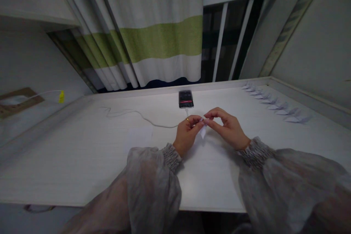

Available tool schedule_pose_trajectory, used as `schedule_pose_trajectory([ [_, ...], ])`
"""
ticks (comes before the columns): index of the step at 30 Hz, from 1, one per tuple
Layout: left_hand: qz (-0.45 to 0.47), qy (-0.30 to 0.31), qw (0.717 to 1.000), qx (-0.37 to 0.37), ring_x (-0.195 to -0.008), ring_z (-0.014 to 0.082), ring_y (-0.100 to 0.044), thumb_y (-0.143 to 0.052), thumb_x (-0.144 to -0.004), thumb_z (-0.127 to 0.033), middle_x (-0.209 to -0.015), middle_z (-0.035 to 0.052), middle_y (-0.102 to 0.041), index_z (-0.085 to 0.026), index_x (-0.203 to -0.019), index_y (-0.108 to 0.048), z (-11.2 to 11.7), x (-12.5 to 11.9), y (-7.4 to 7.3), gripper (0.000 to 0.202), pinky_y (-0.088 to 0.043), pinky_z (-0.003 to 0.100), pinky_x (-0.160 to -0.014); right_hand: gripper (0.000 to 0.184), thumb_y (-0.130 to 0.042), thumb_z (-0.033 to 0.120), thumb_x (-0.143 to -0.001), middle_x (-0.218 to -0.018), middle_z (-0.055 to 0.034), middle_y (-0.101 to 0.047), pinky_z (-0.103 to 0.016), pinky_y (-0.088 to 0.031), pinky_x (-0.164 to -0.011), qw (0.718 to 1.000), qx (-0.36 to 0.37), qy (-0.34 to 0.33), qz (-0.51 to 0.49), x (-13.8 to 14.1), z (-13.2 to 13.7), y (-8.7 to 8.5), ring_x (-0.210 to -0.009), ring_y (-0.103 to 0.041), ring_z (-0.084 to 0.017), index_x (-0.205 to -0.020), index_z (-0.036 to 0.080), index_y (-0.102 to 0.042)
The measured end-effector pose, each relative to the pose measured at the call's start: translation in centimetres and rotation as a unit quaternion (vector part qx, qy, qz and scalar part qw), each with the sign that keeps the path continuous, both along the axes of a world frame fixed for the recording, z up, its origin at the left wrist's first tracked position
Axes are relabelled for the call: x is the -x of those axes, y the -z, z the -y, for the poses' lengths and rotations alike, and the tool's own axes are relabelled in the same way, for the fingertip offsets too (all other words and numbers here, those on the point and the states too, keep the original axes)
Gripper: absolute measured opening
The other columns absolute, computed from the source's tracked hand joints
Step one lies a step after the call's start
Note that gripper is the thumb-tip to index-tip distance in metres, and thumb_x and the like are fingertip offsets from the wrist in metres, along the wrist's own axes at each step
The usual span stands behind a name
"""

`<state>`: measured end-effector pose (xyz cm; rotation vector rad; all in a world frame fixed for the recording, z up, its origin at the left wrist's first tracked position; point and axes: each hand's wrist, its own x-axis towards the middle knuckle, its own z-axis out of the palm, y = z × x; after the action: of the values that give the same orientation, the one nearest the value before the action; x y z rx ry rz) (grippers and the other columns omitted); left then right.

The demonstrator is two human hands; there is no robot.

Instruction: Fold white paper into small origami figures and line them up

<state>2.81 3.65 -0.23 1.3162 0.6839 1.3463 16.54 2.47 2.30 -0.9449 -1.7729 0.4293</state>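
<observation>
Above the white desk, a small folded piece of white paper (203, 132) is between my two hands, its pointed end hanging down. My left hand (188, 133) is closed, pinching the paper between thumb and fingers; a gold ring sits on one finger. My right hand (227, 128) pinches the paper's upper right part with the tips of thumb and forefinger. The fingers cover the top of the paper. To the right, several folded paper figures (282, 110), which look like origami cranes, stand in a slanting row, apart from my hands.
A phone (186, 99) lies beyond my hands near the desk's back edge, with a white cable (149, 120) running left. A pale paper sheet (140, 135) lies on the desk (82, 168) at left. Behind hang a striped curtain (164, 40) and white window bars (221, 40).
</observation>
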Motion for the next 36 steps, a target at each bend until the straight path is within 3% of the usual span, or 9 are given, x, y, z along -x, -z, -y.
schedule_pose_trajectory([
  [14, -0.072, 0.004, 0.997, 0.025, -0.055, 0.0065, -0.044, -0.062, -0.065, -0.031, -0.062, -0.0025, -0.052, -0.014, -0.07, -0.056, 0.12, -0.06, -0.33, 0.019, -0.034, 0.021, -0.055, 0.017, -0.056, 0.027, -0.073, -0.061, 0.0006, -0.052, -0.028, -0.04, -0.061, 0.999, 0.025, 0.037, -0.011, 0.36, 0.15, -0.16, -0.06, -0.049, -0.013, -0.058, 0.019, -0.051],
  [23, -0.066, 0.007, 0.997, 0.038, -0.057, 0.0075, -0.047, -0.061, -0.065, -0.033, -0.063, -0.0017, -0.053, -0.014, -0.071, -0.054, -0.29, 0.09, 0.21, 0.021, -0.036, 0.022, -0.058, 0.019, -0.049, 0.033, -0.078, -0.076, -0.0033, -0.059, -0.031, -0.041, -0.072, 0.997, 0.057, 0.022, -0.048, -0.27, -0.11, -0.25, -0.075, -0.054, -0.016, -0.074, 0.019, -0.06],
  [28, -0.062, 0.006, 0.998, 0.028, -0.057, 0.007, -0.046, -0.063, -0.064, -0.034, -0.062, -0.0018, -0.053, -0.014, -0.071, -0.056, -0.32, 0.15, 0.37, 0.022, -0.035, 0.021, -0.056, 0.012, -0.056, 0.03, -0.072, -0.067, -0.0007, -0.056, -0.029, -0.041, -0.066, 0.997, 0.078, 0.017, -0.013, -0.31, -0.25, -0.1, -0.068, -0.052, -0.015, -0.068, 0.018, -0.058],
  [36, -0.043, 0.005, 0.998, 0.045, -0.062, 0.0079, -0.05, -0.067, -0.06, -0.031, -0.07, 0.0, -0.058, -0.014, -0.077, -0.058, -0.39, 0.0, 0.3, 0.026, -0.039, 0.022, -0.06, 0.015, -0.052, 0.029, -0.074, -0.062, 0.0004, -0.053, -0.027, -0.041, -0.061, 0.998, 0.057, 0.037, 0.016, -0.13, -0.13, -0.05, -0.061, -0.05, -0.013, -0.064, 0.019, -0.053],
])
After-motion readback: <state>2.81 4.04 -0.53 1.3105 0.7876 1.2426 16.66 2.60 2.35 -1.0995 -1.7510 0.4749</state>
